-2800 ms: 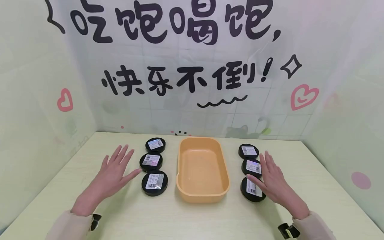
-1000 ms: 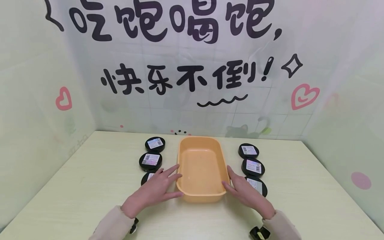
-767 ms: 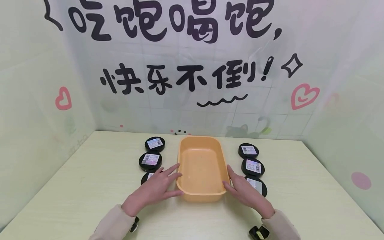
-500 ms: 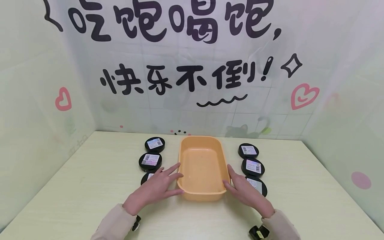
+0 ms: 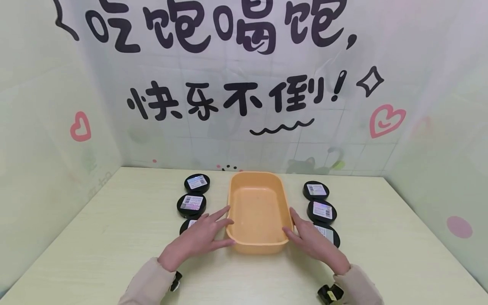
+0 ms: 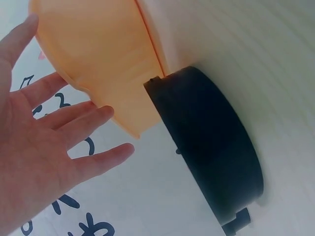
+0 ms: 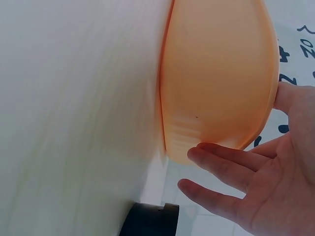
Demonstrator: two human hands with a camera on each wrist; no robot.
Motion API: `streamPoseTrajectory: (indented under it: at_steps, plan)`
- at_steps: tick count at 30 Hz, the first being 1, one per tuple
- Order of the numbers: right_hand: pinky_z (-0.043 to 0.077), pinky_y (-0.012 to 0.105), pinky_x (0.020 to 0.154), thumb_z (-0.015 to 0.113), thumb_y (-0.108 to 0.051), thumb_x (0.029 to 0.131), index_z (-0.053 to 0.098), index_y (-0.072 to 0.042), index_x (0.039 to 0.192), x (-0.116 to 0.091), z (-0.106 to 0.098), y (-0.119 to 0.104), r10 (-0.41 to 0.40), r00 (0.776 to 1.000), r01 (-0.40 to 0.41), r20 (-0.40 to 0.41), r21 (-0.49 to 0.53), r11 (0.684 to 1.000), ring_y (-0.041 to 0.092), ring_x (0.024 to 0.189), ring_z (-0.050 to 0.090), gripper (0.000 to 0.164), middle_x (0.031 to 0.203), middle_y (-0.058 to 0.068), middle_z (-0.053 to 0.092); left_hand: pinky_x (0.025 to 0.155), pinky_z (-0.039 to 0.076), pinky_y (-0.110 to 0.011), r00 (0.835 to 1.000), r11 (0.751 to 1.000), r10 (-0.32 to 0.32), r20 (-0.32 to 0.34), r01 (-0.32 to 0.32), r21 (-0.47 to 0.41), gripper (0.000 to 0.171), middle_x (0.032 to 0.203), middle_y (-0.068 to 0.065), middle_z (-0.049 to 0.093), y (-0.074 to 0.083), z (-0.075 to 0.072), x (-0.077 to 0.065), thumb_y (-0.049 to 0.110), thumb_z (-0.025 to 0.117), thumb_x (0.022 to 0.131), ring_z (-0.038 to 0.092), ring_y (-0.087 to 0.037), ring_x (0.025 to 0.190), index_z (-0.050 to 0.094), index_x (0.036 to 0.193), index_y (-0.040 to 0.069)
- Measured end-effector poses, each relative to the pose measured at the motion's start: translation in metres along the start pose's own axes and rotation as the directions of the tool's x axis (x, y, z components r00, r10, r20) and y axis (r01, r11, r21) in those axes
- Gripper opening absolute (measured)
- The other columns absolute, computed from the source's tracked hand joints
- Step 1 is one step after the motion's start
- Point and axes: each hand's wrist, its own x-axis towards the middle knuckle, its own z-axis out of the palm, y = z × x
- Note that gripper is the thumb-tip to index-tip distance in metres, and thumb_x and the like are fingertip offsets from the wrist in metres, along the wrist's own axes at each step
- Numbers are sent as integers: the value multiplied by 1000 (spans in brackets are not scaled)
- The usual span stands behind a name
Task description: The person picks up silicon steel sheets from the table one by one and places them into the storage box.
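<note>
A pale orange rectangular plastic basin point(image 5: 259, 250) with rounded corners stands on the table, nothing inside it. At its near left corner is my left hand point(image 5: 202, 235), fingers spread and fairly straight, fingertips at the rim and thumb by the front corner. My right hand point(image 5: 310, 241) touches the opposite side, its thumb at the rim. In the right wrist view its other fingers extend along the basin's outer wall point(image 7: 216, 73). Close by the left hand, a flat round black case point(image 6: 211, 142) shows in the left wrist view.
Flat round black cases with white labels line both sides: three left, including the far left case point(image 5: 197, 183), and three right, including the middle right case point(image 5: 322, 211). My hands partly cover the nearest ones. A printed cloth backdrop point(image 5: 228, 148) closes off the table's back.
Both hands have come inward from beside the rows of cases to the basin's sides. Over the last second the basin has shifted slightly right and away, and the hands with it.
</note>
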Motion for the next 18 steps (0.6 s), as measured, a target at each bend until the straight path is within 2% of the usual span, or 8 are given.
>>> streamPoseTrajectory:
  at_steps: [4,8,13,18]
  plan:
    - [37,41,93,46,-34,92,26,9,134,-1,-2,1,2,1000,-2,-7,8,1000,29,114,48,64,127,22,47,88,39,-47,1000,1000,-1,2,1,7,48,133,-20,41,-1,1,1,46,57,81,53,-30,107,61,108,6]
    - [37,44,93,44,-30,94,38,9,129,-4,-7,4,-14,999,13,-31,-27,1000,31,113,48,53,124,21,50,87,39,-45,1000,1000,3,0,-3,12,48,133,-20,41,-2,2,1,47,57,81,54,-29,107,61,107,7]
    - [40,45,88,52,-21,90,51,9,116,-9,-15,10,-47,994,31,-94,-171,985,34,105,52,40,112,22,56,87,40,-45,1000,1000,3,-6,-3,0,47,133,-20,41,-2,2,1,46,58,81,55,-29,105,62,105,6]
    - [44,44,79,62,-20,82,58,7,105,-14,-20,20,-61,983,-3,-174,-347,938,32,91,55,36,98,20,58,86,41,-45,1000,1000,5,-9,-5,-2,45,132,-21,42,-1,0,1,45,59,81,57,-29,102,62,103,7]
